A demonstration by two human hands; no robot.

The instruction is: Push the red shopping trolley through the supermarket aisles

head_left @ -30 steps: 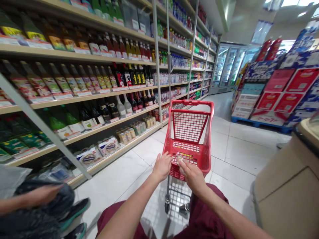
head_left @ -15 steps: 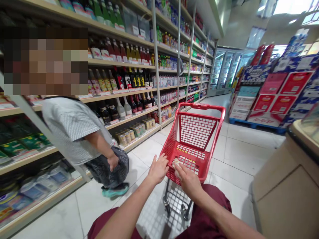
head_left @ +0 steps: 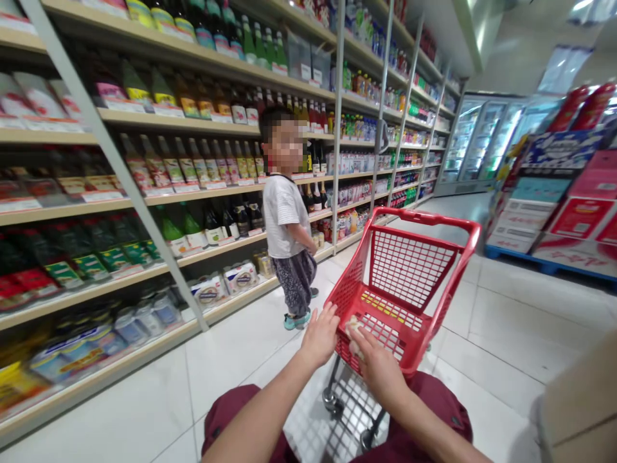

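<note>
A small red shopping cart (head_left: 409,267) with a perforated plastic basket stands in front of my knees. My left hand (head_left: 321,335) holds the near left corner of its basket, the fingers laid over the rim. Just to the right, my right hand (head_left: 378,363) is closed on a crumpled pale cloth (head_left: 354,328). That cloth lies against the near edge of the basket, partly covered by my fingers. Slots in the basket floor show the tiles below, and I see no goods in it.
Left of the cart a person (head_left: 284,218) in a striped shirt stands by shelves of bottles (head_left: 193,186) and cans. Stacked cartons (head_left: 544,206) on a blue pallet (head_left: 535,257) stand at the right. A beige counter (head_left: 583,399) is at the near right, and glass-door fridges (head_left: 482,138) line the back.
The person at the left has moved away from me, further along the shelves. My view has turned left, so the cart appears further right. Both hands stay at the basket's near edge.
</note>
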